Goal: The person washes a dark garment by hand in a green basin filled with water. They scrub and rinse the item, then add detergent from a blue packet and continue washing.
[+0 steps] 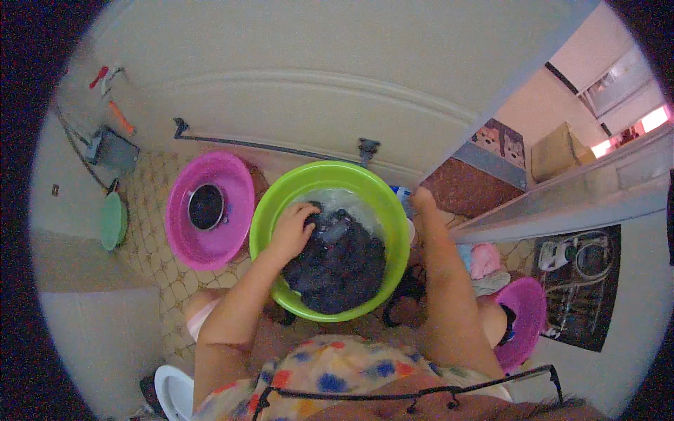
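Note:
A large lime-green basin (pixel 330 170) stands in front of me, holding a heap of dark wet clothes (pixel 337 270) and some cloudy water at its far side. My left hand (pixel 293 230) reaches over the basin's left side. Its fingers are apart and bent down at the edge of the heap, with nothing visibly gripped. Just outside the basin's right rim is my right hand (pixel 423 201), beside a blue-and-white packet (pixel 402 194). Its fingers are mostly hidden, so whether it holds the packet does not show.
At left, a pink basin (pixel 210 245) holds a small round container (pixel 206 207) with dark contents. Another pink basin (pixel 530 323) and a pink cloth (pixel 484 261) lie at right. A dark pipe (pixel 274 146) runs along the wall. A patterned box (pixel 495 151) stands beyond the packet.

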`<state>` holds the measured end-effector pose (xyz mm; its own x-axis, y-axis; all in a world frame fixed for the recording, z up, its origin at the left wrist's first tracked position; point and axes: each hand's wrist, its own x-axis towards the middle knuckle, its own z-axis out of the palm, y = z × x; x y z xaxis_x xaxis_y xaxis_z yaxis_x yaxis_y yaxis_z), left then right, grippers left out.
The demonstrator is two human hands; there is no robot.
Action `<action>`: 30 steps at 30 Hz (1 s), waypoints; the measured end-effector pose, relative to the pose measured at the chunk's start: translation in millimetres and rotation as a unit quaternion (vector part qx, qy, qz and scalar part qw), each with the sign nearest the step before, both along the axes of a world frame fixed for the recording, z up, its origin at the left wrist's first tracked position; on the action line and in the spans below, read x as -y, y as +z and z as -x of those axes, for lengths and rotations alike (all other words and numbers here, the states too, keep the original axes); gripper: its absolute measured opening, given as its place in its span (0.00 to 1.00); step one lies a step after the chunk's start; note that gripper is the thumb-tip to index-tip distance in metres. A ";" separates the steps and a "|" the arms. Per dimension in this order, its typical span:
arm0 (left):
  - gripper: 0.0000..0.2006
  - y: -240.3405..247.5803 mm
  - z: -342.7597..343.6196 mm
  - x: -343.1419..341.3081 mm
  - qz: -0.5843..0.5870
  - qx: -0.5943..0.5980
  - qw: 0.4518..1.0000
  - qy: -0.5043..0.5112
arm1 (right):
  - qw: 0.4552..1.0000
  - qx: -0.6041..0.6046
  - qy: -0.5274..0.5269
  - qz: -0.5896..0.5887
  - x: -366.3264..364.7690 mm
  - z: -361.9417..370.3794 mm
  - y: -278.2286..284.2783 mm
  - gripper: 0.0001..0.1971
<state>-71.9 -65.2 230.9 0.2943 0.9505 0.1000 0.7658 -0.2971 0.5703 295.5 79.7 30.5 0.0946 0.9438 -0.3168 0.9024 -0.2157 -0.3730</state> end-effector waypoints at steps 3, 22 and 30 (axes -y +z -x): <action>0.19 -16.1 -3.7 -18.2 -0.005 -0.037 0.999 -0.013 | 0.992 0.049 0.114 -0.002 -3.5 -39.4 11.7 0.07; 0.18 -12.2 -16.6 -54.0 0.240 0.354 0.903 -0.035 | 0.907 -0.209 0.265 -0.253 108.1 168.9 196.2 0.27; 0.25 -80.5 -2.6 -73.1 0.228 0.449 0.850 0.155 | 0.974 -0.195 0.060 -0.098 80.5 179.4 127.3 0.20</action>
<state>-69.3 7.9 150.4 0.0227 0.9685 -0.2479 -0.0374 0.2486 0.9679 116.0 -0.8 157.8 -0.1111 0.9867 -0.1187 0.6974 -0.0077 -0.7167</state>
